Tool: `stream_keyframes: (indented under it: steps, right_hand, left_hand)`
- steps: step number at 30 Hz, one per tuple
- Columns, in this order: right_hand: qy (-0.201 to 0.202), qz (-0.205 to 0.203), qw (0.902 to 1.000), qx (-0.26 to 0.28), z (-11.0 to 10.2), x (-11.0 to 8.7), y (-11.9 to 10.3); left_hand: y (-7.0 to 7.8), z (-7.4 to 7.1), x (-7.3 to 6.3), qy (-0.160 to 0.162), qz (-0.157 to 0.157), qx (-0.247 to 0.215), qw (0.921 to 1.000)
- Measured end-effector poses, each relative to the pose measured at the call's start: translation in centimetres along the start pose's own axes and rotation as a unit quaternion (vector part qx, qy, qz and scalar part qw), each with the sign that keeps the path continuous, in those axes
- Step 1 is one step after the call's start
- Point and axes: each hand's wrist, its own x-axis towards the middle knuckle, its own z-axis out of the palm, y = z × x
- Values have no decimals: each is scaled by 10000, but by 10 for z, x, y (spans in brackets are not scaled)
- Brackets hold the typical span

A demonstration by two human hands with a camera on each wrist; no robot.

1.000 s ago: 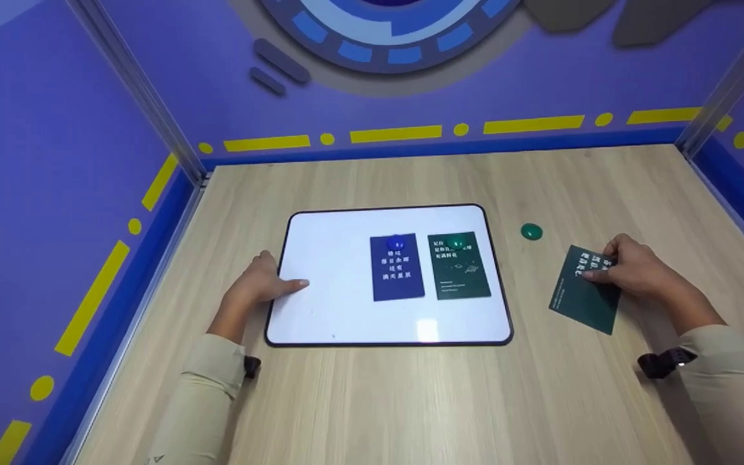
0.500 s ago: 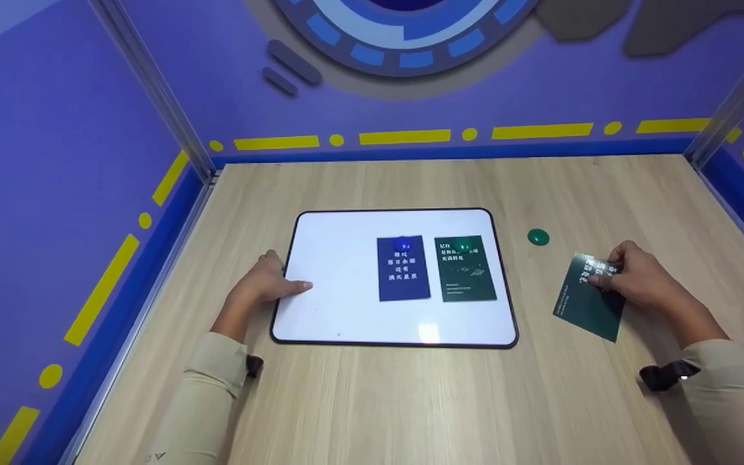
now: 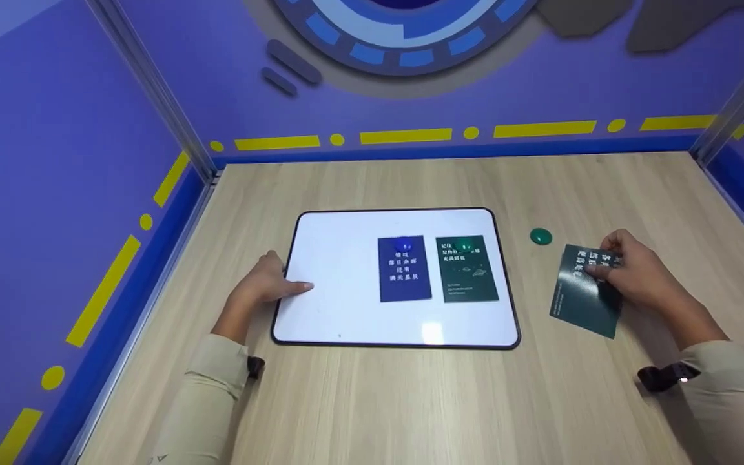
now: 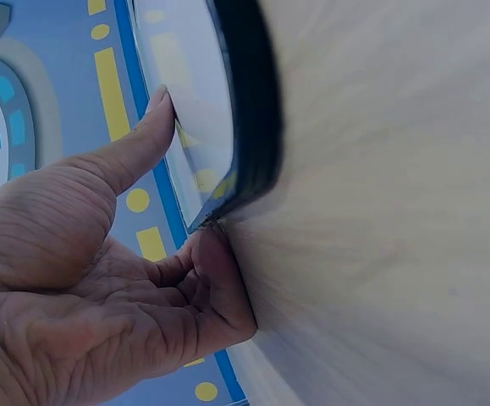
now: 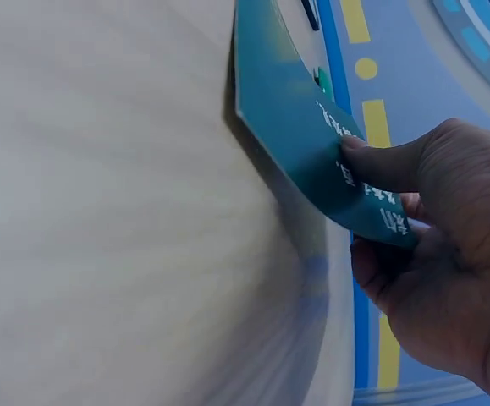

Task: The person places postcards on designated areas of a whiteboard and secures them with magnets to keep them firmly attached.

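Observation:
My right hand [image 3: 637, 271] pinches a dark green card [image 3: 585, 300] with white printed characters, thumb on its face. In the right wrist view the card [image 5: 304, 127] bends, its far end low by the table. At the whiteboard [image 3: 333, 316], my left hand [image 3: 262, 281] grips the left edge. The left wrist view shows the thumb [image 4: 143, 144] over the white face and the other fingers curled at the black rim. A blue card [image 3: 404, 284] under a blue round magnet [image 3: 403, 244] and a green card [image 3: 465, 281] under a green magnet [image 3: 465, 244] lie on the board.
A loose green magnet [image 3: 540, 236] lies on the wooden table [image 3: 385, 400], between the board and the held card. Purple-blue panels [image 3: 385, 97] with yellow marks enclose the table at the back and sides.
The held green card dips, then tilts up slightly, while the right hand stays near the same spot. The left hand keeps its place on the board. The head view shifts a little.

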Motion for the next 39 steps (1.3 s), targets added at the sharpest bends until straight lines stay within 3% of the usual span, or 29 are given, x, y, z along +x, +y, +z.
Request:
stream_keyframes:
  steps: [5,14,27,39]
  right_hand:
    - [161,-161,9997,34,-1,5,-15]
    - [88,-290,9988,395,-3,14,-55]
    - [-81,-601,9977,314,3,33,-105]
    - [232,-1526,9858,-657,14,37,-143]
  left_hand:
    - [-2,0,1,-4,-15,-7,10000]
    - [-2,0,2,-48,-65,-27,10000]
    - [-2,1,1,13,-13,51,10000]
    - [-3,1,4,-87,-87,195,9997]
